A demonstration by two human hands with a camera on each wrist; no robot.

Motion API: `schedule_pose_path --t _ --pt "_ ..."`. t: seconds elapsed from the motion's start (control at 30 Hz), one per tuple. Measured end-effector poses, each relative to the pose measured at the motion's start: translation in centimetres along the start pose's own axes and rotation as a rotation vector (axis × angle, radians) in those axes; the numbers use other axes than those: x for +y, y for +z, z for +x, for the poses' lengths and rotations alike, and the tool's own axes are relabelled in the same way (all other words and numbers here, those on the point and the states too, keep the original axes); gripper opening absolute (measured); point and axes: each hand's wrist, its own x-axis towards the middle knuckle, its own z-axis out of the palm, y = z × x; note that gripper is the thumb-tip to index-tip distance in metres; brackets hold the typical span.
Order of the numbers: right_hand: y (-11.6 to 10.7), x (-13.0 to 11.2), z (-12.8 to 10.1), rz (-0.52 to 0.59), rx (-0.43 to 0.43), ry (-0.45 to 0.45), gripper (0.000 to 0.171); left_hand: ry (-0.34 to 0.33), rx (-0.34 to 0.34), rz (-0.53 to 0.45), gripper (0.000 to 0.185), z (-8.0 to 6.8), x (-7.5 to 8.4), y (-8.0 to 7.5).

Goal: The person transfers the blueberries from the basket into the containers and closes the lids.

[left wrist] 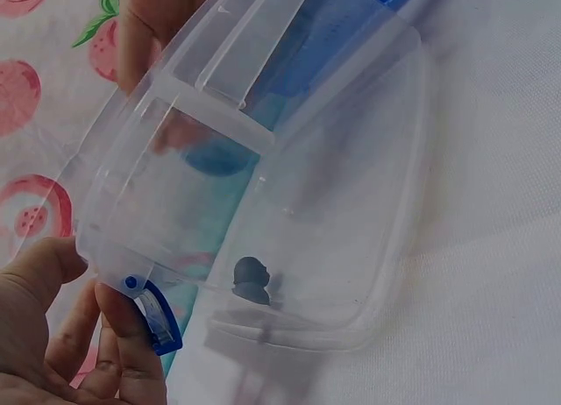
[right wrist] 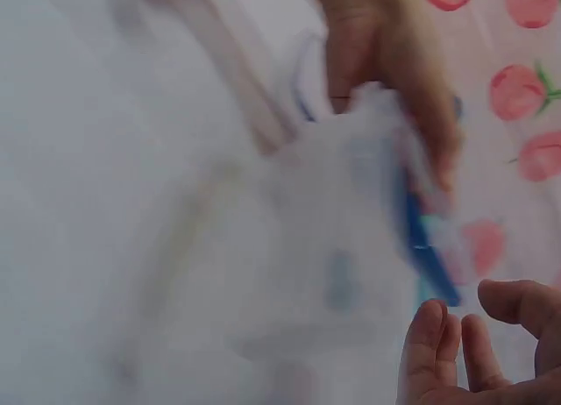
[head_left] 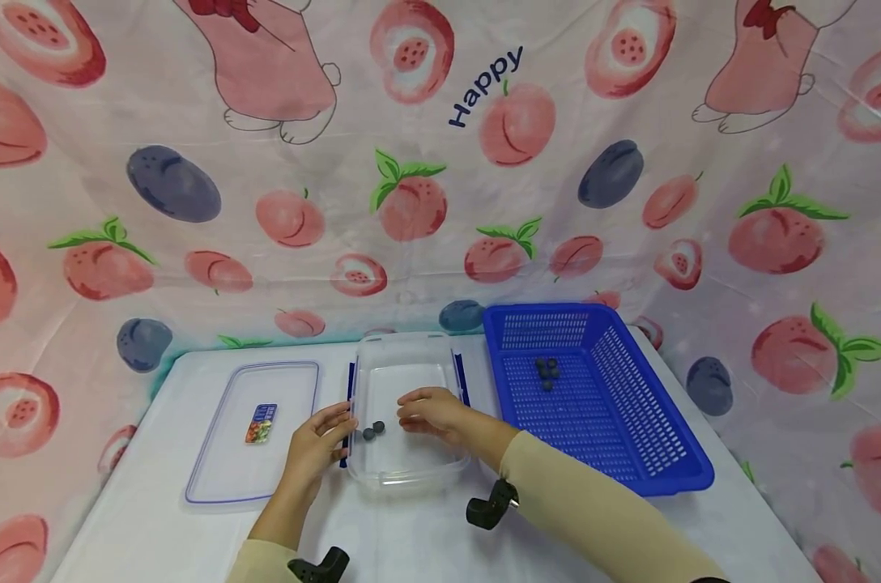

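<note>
two small dark balls already lie on the floor of the clear plastic container, near its left wall, while three or four more of the same dark balls sit bunched in the far part of the blue perforated basket. judging from that split, the moving of balls from basket to container looks less than half done, with the basket cluster left to go and the container lid lying flat on the worktop to the left, not yet put on.

the container stands in the middle of the white worktop, between the lid and the basket, just beside each. it is see-through, rectangular with rounded corners, and carries blue hinged latches on its long sides. the balls are small, round, matte and dark grey to black; the left wrist view shows them touching each other.

the left hand holds the container's left rim at a latch, thumb and fingers pinched round the blue clip. the right hand hovers low over the inside of the container, just right of the two balls, fingers loosely curved and holding nothing that shows. the right wrist view is too blurred to add more.
</note>
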Motion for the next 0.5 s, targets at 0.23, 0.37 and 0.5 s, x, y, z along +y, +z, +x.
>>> schedule_pose_path --t 0.23,0.37,0.5 --pt "-5.4 -6.2 -2.1 0.019 -0.003 -0.112 0.039 -0.010 0.007 0.012 0.046 -0.2 0.0 -0.2" --pt "-10.7 -8.0 -2.6 -0.026 0.035 -0.179 0.045 -0.013 0.006 0.014 0.046 -0.2 0.0 -0.1" --pt "-16.0 -7.9 -2.9 -0.098 0.111 -0.182 0.048 -0.011 0.006 0.011 0.046 -0.1 0.0 0.1"
